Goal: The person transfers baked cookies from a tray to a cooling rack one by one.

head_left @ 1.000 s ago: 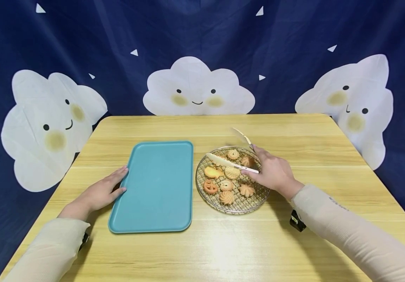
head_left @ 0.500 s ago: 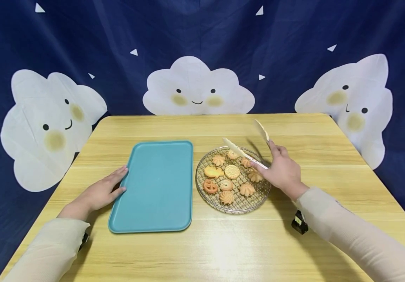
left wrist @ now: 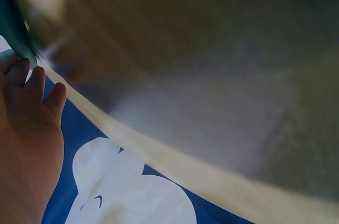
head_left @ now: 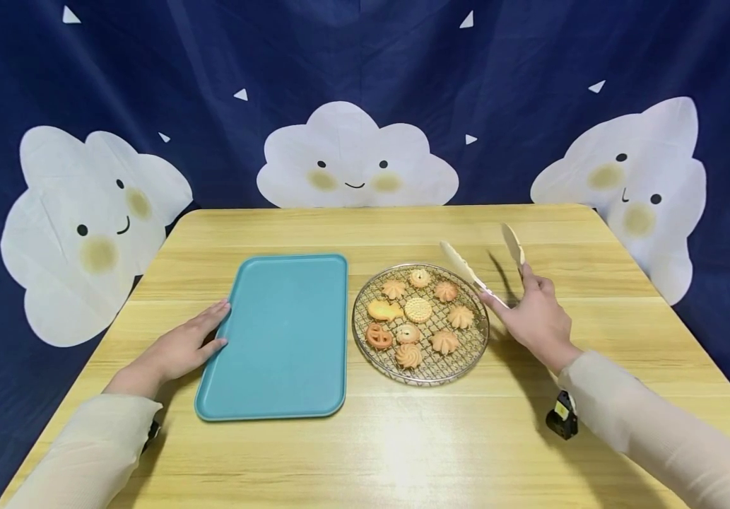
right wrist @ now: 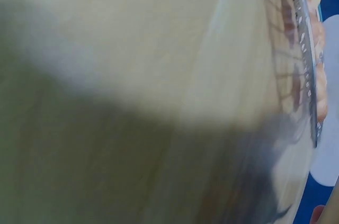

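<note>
My right hand (head_left: 539,322) grips a pair of pale-tipped tongs (head_left: 460,265), thumb on one arm and fingers on the other. The tong arms are spread with nothing between them, above the table at the right rim of a round wire rack (head_left: 431,366). Several cookies lie on the rack, among them a pretzel-shaped one (head_left: 379,336), a fish-shaped one (head_left: 384,309) and a round one (head_left: 418,309). My left hand (head_left: 174,350) rests its extended fingers against the left edge of a blue rectangular tray (head_left: 282,332). In the right wrist view, the rack (right wrist: 304,44) appears edge-on.
Tray and rack stand side by side on a wooden table (head_left: 403,452), a narrow strip of tabletop between them. Behind the table hangs a dark blue curtain (head_left: 365,63) with white clouds.
My right hand and the spread tongs have moved right, from over the rack to its right rim. Cookies that they covered now show. My left hand and the tray have stayed put.
</note>
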The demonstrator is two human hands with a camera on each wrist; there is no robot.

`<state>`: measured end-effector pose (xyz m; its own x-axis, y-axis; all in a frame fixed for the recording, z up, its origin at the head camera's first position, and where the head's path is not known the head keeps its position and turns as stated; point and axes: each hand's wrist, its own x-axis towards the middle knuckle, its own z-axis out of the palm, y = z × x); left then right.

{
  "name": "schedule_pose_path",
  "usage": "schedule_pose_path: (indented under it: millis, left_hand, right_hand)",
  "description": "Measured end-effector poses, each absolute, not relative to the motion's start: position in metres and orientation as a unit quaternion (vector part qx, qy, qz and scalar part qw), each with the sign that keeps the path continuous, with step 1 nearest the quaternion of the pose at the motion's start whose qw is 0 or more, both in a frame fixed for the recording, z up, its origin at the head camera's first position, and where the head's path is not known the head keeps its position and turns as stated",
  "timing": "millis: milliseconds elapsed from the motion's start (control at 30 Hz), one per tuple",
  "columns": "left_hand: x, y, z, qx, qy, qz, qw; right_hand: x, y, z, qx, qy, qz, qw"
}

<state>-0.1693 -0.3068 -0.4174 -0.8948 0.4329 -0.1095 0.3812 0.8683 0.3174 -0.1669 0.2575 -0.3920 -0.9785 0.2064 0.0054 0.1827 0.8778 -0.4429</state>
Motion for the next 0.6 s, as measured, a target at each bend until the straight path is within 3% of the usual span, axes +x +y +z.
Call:
schedule_pose_path:
  millis: [600]
  left_hand:
    - [-0.17,-0.307,-0.418,0.211,0.961,0.151,0.091]
  right_hand:
    - [-0.144,0.288,-0.41,-0.12,-0.97,0.21,-0.016]
